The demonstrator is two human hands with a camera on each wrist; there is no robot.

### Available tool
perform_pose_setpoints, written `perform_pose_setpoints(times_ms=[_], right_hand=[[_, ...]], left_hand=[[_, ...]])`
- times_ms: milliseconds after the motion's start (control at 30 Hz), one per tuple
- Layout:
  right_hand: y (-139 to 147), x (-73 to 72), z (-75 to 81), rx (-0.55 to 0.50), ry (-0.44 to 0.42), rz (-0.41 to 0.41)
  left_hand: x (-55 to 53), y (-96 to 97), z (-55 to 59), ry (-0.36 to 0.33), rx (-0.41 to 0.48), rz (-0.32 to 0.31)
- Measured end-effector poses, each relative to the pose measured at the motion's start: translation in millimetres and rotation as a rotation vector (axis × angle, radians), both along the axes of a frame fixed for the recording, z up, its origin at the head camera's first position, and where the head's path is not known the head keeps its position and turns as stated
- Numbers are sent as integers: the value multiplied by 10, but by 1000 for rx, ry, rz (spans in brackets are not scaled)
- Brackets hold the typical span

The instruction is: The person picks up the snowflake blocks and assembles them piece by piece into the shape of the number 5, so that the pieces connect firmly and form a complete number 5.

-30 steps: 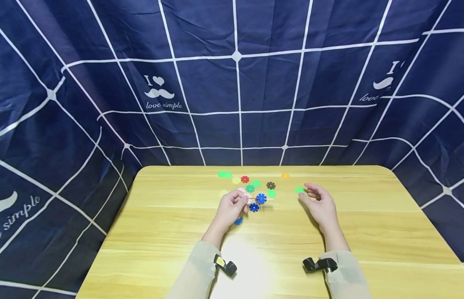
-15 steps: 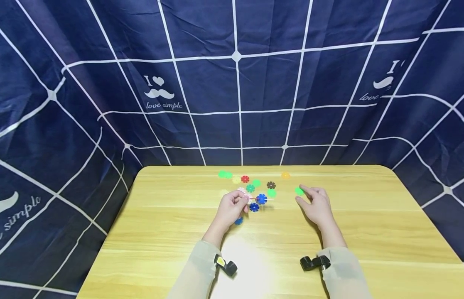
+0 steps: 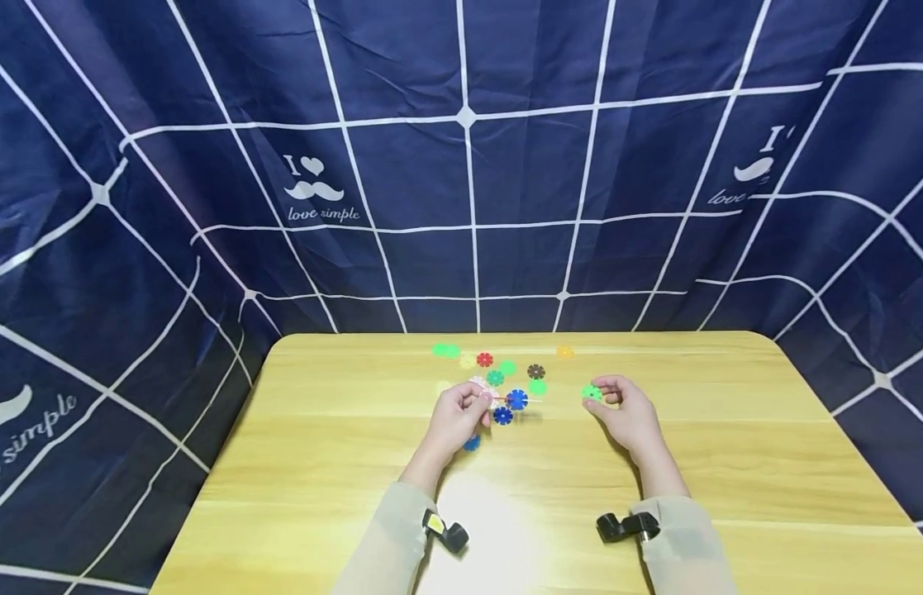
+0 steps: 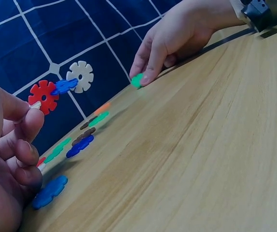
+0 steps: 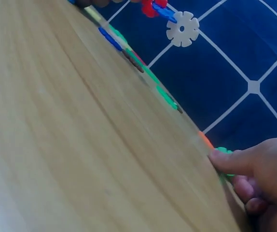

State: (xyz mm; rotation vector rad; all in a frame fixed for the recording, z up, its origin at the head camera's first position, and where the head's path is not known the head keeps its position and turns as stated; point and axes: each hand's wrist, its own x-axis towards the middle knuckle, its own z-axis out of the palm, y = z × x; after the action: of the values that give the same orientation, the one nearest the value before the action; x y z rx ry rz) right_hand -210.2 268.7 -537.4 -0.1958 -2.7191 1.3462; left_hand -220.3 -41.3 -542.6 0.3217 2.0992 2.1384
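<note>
My left hand [image 3: 455, 420] pinches the near end of a short chain of interlocking plastic snowflake discs, held above the table. From the fingertips outward, the left wrist view shows a whitish edge, a red disc [image 4: 43, 96], a blue disc [image 4: 64, 86] and a white disc [image 4: 80, 76], slotted together at angles. To the right, my right hand [image 3: 632, 417] pinches a green snowflake disc [image 3: 592, 392] between thumb and fingers. In the right wrist view the thumb covers part of that green disc [image 5: 224, 151].
Loose discs lie on the wooden table [image 3: 565, 496] around and beyond the left hand: a dark blue disc [image 3: 503, 416], a brown one [image 3: 535, 372], a red one [image 3: 485, 359], an orange one [image 3: 564, 352] and several green ones. A dark blue curtain [image 3: 402, 182] hangs behind.
My right hand has come in to the green disc, closed thumb and fingers on it, and drawn it slightly nearer. The left hand holds the chain in about the same place.
</note>
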Motion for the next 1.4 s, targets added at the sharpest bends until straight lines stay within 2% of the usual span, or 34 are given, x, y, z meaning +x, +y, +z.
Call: perform_pose_setpoints(times_ms=[167, 367, 567, 700, 867, 1000, 1400], right_hand=[[-70, -16, -67, -129, 32, -41], [-39, 28, -43, -312, 105, -76], [-150, 48, -13, -641, 94, -2], [-259, 42, -10, -760, 117, 50], [-379, 42, -23, -819, 186, 83], [-472, 53, -31, -839, 225, 77], [-639, 88, -32, -883, 204, 105]], left_hand=[[24, -84, -17, -3, 17, 8], [7, -20, -11, -4, 5, -1], [-4, 12, -8, -20, 21, 22], [-11, 9, 5, -30, 39, 35], [-16, 6, 10, -39, 51, 51], [-17, 2, 5, -31, 46, 57], [-19, 13, 13, -25, 66, 51]])
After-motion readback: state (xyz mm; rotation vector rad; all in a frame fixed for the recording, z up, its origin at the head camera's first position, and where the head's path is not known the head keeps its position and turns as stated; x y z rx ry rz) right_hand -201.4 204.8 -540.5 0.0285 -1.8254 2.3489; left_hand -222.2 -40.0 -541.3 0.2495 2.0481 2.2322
